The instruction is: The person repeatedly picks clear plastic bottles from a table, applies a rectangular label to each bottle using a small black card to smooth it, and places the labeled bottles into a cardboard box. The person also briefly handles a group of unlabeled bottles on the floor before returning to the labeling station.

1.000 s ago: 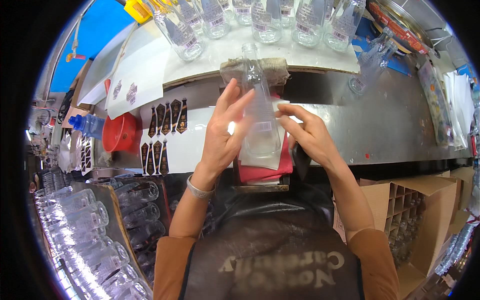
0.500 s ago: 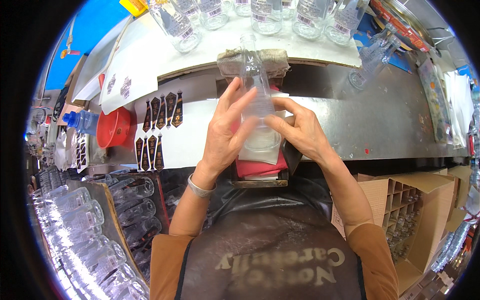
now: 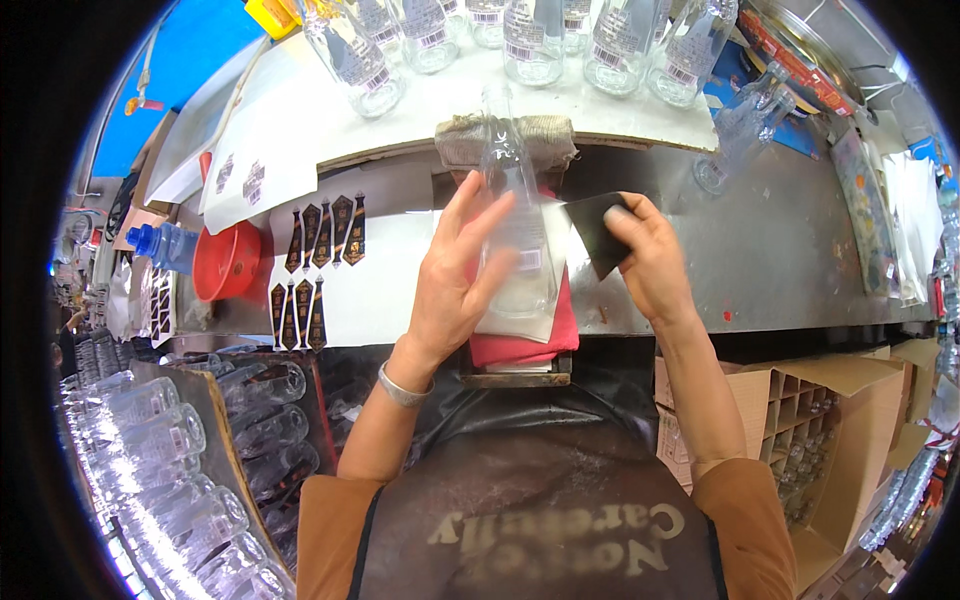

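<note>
Your hands are standing apart, one on each side of the clear bottle [image 3: 518,275]. Left hand [image 3: 455,280]: fingers spreading open along the bottle's left side, tips blurring; cannot tell whether they are pressing the glass. Right hand [image 3: 655,255]: thumb and fingers pinching a dark flat sheet [image 3: 594,228], holding it just right of the bottle. Bottle itself is lying with its neck pointing away from you, resting on a rolled cloth [image 3: 548,142]; its base end is sitting over white paper [image 3: 535,327] and a red cloth [image 3: 515,351].

Farther out, left of the bottle: dark tie-shaped labels [image 3: 322,236] are lying in two rows on a white sheet [image 3: 380,300]; past them a red tub [image 3: 225,268] is sitting beside a blue-capped bottle [image 3: 172,248]. Beyond the bottle's neck, printed bottles [image 3: 532,48] are standing grouped on a white board [image 3: 430,102]. Right of the bottle, a grey tabletop [image 3: 780,245] is stretching out, clear glass bottles [image 3: 738,138] standing toward its far side. Nearer you than the bottle: racked bottles [image 3: 165,450] are lying on the left, a divided carton [image 3: 860,450] is gaping open on the right.
</note>
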A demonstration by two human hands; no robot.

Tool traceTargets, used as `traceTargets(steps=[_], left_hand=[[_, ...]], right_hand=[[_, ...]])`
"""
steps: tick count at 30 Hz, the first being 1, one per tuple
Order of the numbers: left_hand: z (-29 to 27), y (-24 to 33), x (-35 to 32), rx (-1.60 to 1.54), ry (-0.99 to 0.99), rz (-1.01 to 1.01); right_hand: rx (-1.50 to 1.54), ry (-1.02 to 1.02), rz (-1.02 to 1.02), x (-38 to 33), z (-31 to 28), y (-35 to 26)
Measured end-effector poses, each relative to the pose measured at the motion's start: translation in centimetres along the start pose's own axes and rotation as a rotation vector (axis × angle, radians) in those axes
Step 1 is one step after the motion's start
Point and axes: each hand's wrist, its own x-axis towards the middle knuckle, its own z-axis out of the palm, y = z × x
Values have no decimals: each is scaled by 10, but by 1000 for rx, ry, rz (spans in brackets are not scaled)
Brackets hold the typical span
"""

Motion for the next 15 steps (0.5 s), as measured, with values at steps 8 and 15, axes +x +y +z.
traceTargets(steps=[8, 15], left_hand=[[3, -2, -1, -131, 17, -59], [3, -4, -12, -203, 59, -125]], right_hand=[[-842, -120, -571, 24, 37, -48], [-1043, -254, -771, 35, 65, -76]])
